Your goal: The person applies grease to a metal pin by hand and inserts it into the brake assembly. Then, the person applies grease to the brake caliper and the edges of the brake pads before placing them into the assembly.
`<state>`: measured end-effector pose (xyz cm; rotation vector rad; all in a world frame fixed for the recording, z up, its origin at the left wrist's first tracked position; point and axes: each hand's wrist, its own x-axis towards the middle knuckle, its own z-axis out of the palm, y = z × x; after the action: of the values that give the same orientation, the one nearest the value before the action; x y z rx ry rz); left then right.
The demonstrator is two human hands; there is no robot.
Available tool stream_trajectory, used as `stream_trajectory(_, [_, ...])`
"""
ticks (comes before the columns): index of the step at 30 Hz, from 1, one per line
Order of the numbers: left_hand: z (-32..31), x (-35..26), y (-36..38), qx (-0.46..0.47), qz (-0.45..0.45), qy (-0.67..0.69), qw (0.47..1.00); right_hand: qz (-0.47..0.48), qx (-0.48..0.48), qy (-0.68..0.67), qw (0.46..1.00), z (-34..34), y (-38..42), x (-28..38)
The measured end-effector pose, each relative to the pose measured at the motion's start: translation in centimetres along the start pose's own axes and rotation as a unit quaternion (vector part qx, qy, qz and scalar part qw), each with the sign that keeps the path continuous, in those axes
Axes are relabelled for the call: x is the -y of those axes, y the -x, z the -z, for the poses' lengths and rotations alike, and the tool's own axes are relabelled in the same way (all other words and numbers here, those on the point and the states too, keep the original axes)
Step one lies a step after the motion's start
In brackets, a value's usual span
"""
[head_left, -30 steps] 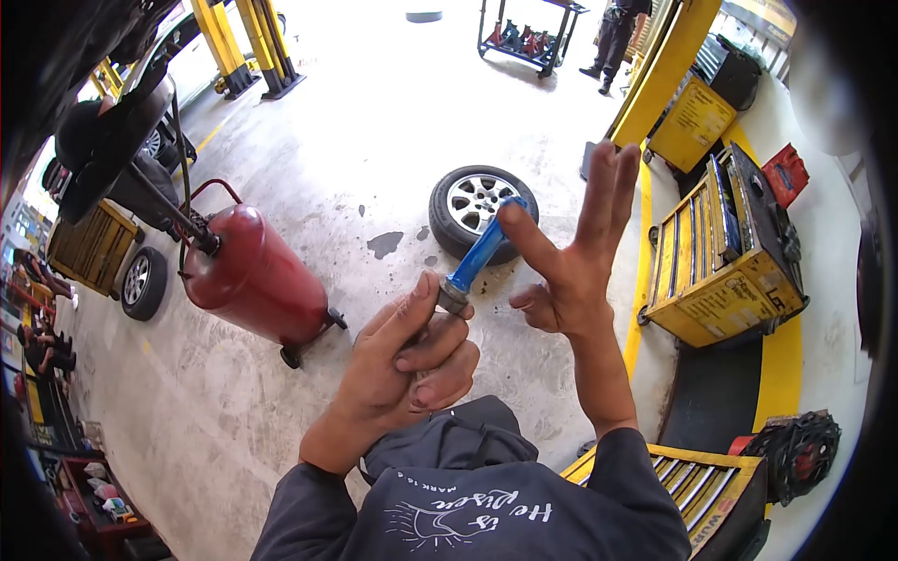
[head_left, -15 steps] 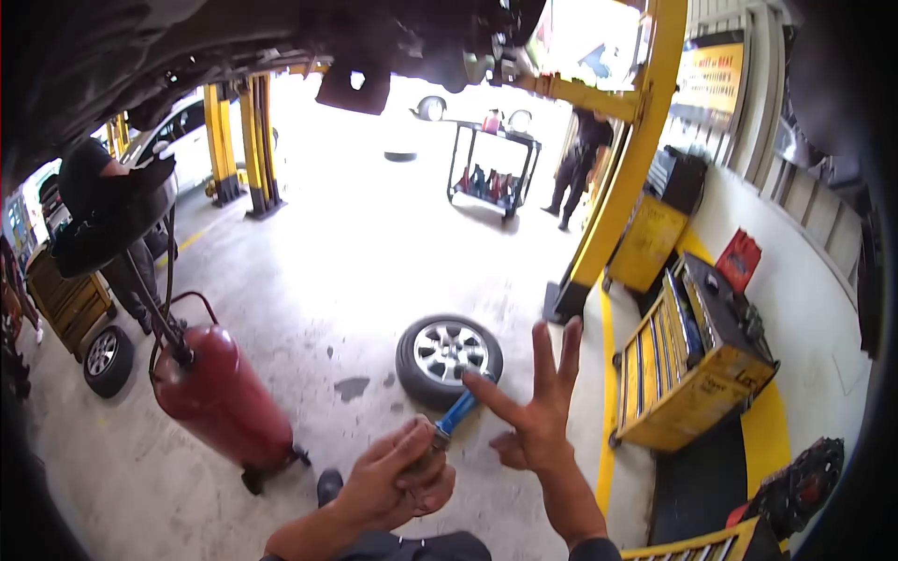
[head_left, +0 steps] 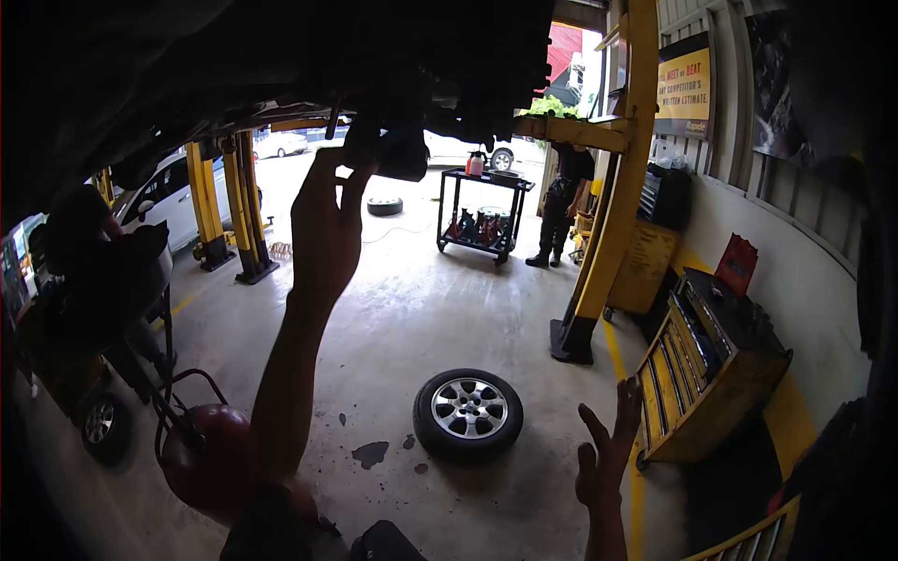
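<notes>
My left hand [head_left: 325,220] is raised to the dark underside of a lifted car [head_left: 234,75]. Its fingers are bent together beside a dark part that hangs down [head_left: 404,157]. What they hold, if anything, is lost in shadow. Lower on the right, my right hand [head_left: 608,453] is empty, its fingers stretched out and apart. A wheel with a silver rim [head_left: 470,411] lies flat on the floor between my forearms.
A red tank [head_left: 210,458] stands at left, a yellow tool cabinet [head_left: 697,365] at right. Yellow lift posts [head_left: 622,187] rise on both sides. Farther back are a black cart [head_left: 485,215], a loose tyre [head_left: 384,206] and a person [head_left: 564,206]; another person [head_left: 89,234] is at left.
My left hand has gone from low in front, where it held a blue-handled tool, up to the car's underside. My right hand has moved down and right. The view has darkened.
</notes>
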<state>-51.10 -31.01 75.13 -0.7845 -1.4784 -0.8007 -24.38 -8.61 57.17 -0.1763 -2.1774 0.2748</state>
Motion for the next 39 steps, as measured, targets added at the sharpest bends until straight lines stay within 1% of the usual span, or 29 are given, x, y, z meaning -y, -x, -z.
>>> stream_trajectory(1, [-1.3, 1.7, -2.0, -0.026, -0.010, 0.025, 0.999, -0.005, -0.006, 0.000, 1.000, -0.6, 0.5, 0.0])
stream_trajectory(2, [-2.6, 3.7, -3.9, -0.071, -0.151, -0.054, 0.984, -0.035, 0.006, 0.000, 0.999, -1.3, 1.1, 0.0])
stream_trajectory(3, [-3.6, 4.4, -5.2, -0.074, -0.156, -0.049, 0.984, -0.063, 0.017, 0.001, 0.998, -1.8, 1.5, 0.0])
stream_trajectory(5, [-5.2, 5.0, -7.1, -0.026, -0.052, 0.078, 0.995, -0.082, 0.016, 0.005, 0.997, -2.6, 2.2, 0.2])
stream_trajectory(7, [-5.8, 5.1, -8.1, -0.032, -0.060, 0.070, 0.995, -0.112, 0.016, 0.000, 0.994, -3.0, 2.9, 0.1])
stream_trajectory(9, [-5.9, 4.8, -8.6, -0.016, -0.037, 0.110, 0.993, -0.120, 0.008, 0.007, 0.993, -2.7, 3.4, 0.0])
stream_trajectory(11, [-6.1, 5.1, -8.9, -0.003, -0.036, 0.115, 0.993, -0.151, 0.018, 0.024, 0.988, -2.2, 3.7, 0.0])
stream_trajectory(13, [-6.3, 5.3, -9.1, 0.014, -0.038, 0.119, 0.992, -0.147, 0.004, 0.031, 0.989, -2.1, 4.0, -0.4])
stream_trajectory(16, [-6.5, 5.5, -9.1, 0.020, -0.060, 0.105, 0.992, -0.184, -0.059, -0.050, 0.980, -1.7, 4.1, 0.7])
stream_trajectory(17, [-6.6, 5.5, -9.2, 0.016, -0.066, 0.106, 0.992, -0.189, -0.060, -0.054, 0.979, -1.6, 4.5, 0.9])
stream_trajectory(19, [-6.6, 5.8, -9.7, 0.015, -0.076, 0.104, 0.992, -0.207, -0.011, 0.017, 0.978, -1.6, 5.7, 0.7])
stream_trajectory(20, [-6.6, 5.9, -10.0, 0.043, -0.075, 0.125, 0.988, -0.228, -0.037, -0.035, 0.972, -2.1, 6.2, 0.5])
stream_trajectory(21, [-6.7, 6.1, -10.3, 0.071, -0.073, 0.144, 0.984, -0.229, -0.038, -0.037, 0.972, -2.1, 6.6, 0.4])
stream_trajectory(23, [-7.3, 6.4, -11.0, 0.073, -0.082, 0.164, 0.980, -0.195, 0.003, 0.042, 0.980, -1.9, 7.4, 0.1])
stream_trajectory(25, [-7.5, 6.3, -11.7, 0.075, -0.095, 0.183, 0.976, -0.213, 0.005, 0.046, 0.976, -1.7, 8.3, 0.1])
stream_trajectory(27, [-7.3, 6.3, -12.0, 0.109, -0.042, 0.208, 0.971, -0.233, 0.010, 0.049, 0.971, -1.9, 8.6, 0.2])
stream_trajectory(28, [-7.2, 6.3, -12.1, 0.112, -0.042, 0.206, 0.971, -0.230, 0.013, 0.045, 0.972, -1.9, 8.7, 0.3])
stream_trajectory(30, [-6.9, 6.4, -12.2, 0.141, -0.004, 0.221, 0.965, -0.228, 0.022, 0.039, 0.973, -1.8, 8.9, 0.3])
stream_trajectory(31, [-7.0, 6.6, -12.4, 0.144, -0.004, 0.218, 0.965, -0.226, 0.017, 0.047, 0.973, -1.8, 8.7, 0.2])
stream_trajectory(33, [-7.0, 6.9, -13.1, 0.149, -0.040, 0.239, 0.959, -0.224, 0.009, 0.046, 0.974, -2.3, 8.6, 0.4])
stream_trajectory(35, [-6.5, 6.5, -13.2, 0.148, -0.038, 0.225, 0.962, -0.218, 0.015, 0.055, 0.974, -2.6, 8.6, 0.5])
stream_trajectory(37, [-6.4, 6.4, -13.2, 0.148, -0.032, 0.215, 0.965, -0.222, 0.017, 0.038, 0.974, -3.2, 8.7, 0.4])
stream_trajectory(39, [-6.5, 6.4, -13.6, 0.166, -0.042, 0.225, 0.959, -0.213, 0.027, 0.035, 0.976, -3.5, 8.5, 0.6])
